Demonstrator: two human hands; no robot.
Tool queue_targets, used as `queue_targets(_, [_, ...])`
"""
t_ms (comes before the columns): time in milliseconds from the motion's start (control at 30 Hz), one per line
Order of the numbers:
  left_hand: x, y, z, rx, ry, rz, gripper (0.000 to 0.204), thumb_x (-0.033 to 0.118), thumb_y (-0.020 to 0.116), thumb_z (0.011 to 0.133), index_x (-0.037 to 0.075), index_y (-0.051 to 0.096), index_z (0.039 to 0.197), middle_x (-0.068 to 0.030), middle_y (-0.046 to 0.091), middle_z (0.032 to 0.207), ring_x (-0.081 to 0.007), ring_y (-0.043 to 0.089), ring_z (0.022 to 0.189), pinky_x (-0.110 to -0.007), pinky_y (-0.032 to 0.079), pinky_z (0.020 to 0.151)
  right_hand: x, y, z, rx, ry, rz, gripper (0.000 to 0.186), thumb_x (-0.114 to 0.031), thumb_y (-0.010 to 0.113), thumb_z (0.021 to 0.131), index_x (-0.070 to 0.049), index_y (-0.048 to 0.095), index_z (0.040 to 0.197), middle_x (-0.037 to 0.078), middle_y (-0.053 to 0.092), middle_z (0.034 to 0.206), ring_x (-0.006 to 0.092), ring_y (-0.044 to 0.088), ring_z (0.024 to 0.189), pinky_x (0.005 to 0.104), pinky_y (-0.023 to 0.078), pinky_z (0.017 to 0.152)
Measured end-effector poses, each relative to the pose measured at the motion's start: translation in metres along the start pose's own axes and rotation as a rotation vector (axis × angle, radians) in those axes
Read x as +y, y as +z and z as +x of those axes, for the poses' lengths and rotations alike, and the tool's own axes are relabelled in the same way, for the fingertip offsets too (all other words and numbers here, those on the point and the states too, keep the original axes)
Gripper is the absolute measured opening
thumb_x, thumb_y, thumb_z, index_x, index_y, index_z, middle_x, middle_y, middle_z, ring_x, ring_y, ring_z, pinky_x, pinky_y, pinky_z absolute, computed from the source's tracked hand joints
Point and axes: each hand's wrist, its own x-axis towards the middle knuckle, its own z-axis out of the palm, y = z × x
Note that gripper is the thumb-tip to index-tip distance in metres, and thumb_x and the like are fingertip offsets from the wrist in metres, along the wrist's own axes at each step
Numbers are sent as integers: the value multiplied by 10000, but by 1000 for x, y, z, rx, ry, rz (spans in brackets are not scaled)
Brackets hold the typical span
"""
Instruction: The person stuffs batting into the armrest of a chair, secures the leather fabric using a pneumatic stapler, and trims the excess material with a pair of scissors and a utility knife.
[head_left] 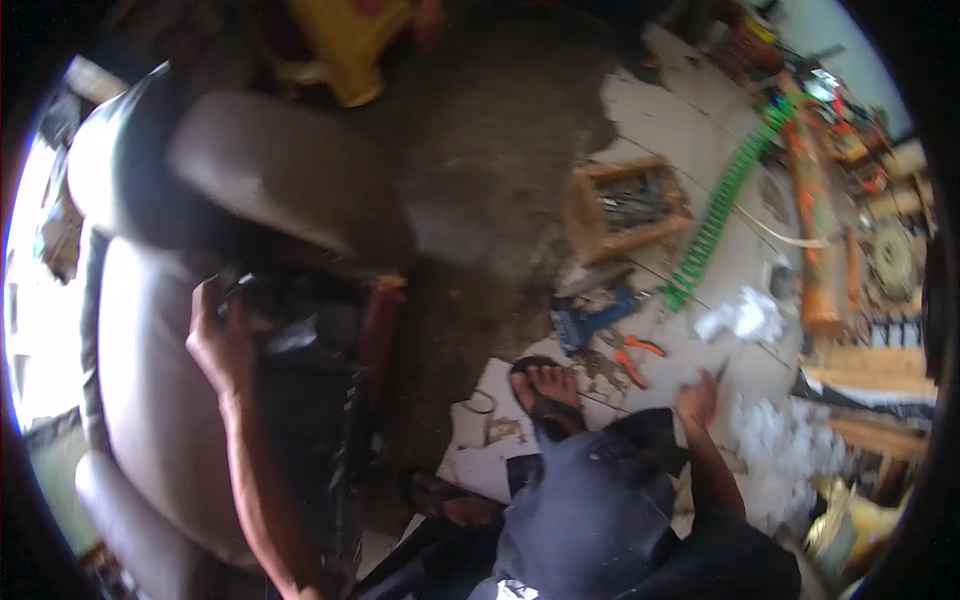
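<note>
An upholstered sofa [165,370] in grey-brown covering lies along my left side, its dark underside turned toward me. My left hand [222,335] is closed at the edge of that underside, beside loose black lining [300,400]. What the fingers pinch is too blurred to name. Low on the right, over the tiled floor, my right hand [698,400] is closed, and a thin dark tip shows beyond its fingers. White stuffing [785,450] lies beside that hand. Orange-handled pliers [632,362] rest on the tiles to its left.
A blue power tool [590,322] lies near my foot. Beyond it stands a wooden box [630,210] of metal pieces. A green coiled hose [725,215] runs toward tools and wood along the right wall. A yellow plastic stool [350,45] stands at the back.
</note>
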Motion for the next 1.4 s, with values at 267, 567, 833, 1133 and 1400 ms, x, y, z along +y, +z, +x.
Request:
queue_targets(267, [25, -14, 3, 16, 183, 152, 389, 10, 680, 864, 171, 726, 1214, -128, 636, 808, -256, 648, 708, -384, 524, 674, 76, 9, -43, -111, 211, 558, 512, -262, 789, 792, -15, 580, 1189, 219, 632, 1134, 414, 598, 1060, 480, 460, 956])
queue_targets(567, [23, 11, -7, 109, 4, -73, 221, 118, 739, 894, 138, 768, 1112, -104, 757, 966, -205, 738, 891, -302, 557, 809, 84, 2, -33, -248, 571, 196, 642, -183, 698, 784, -8, 437, 1344, 218, 612, 1189, 365, 650, 1019, 420, 497, 965])
queue_targets(833, [26, -12, -3, 52, -179, -275, 215, 101, 752, 899, 39, 766, 1104, -58, 777, 991, -71, 682, 907, -251, 535, 841, -98, -101, -42, -425, 232, 1362, 719, -14, 661, 806, -24, 316, 1436, 171, 549, 1192, 214, 637, 830, 341, 547, 740])
queue_targets(1133, [16, -11, -3, 30, -244, -462, 208, 137, 752, 921, 23, 769, 1095, -12, 760, 960, -64, 648, 907, -228, 503, 859, -427, -275, -42, -1953, -610, 1195, 512, -313, 744, 922, -9, 514, 1264, 78, 607, 1014, 133, 614, 832, 290, 532, 717])
queue_targets(1400, [21, -5, -3, 18, -256, -510, 233, 155, 754, 925, -3, 762, 1096, -16, 752, 959, -69, 643, 910, -233, 505, 844, -523, -245, -98, -2559, -24, 1619, 900, -831, 432, 861, 8, 620, 1129, 74, 620, 934, 212, 628, 803, 350, 519, 758])
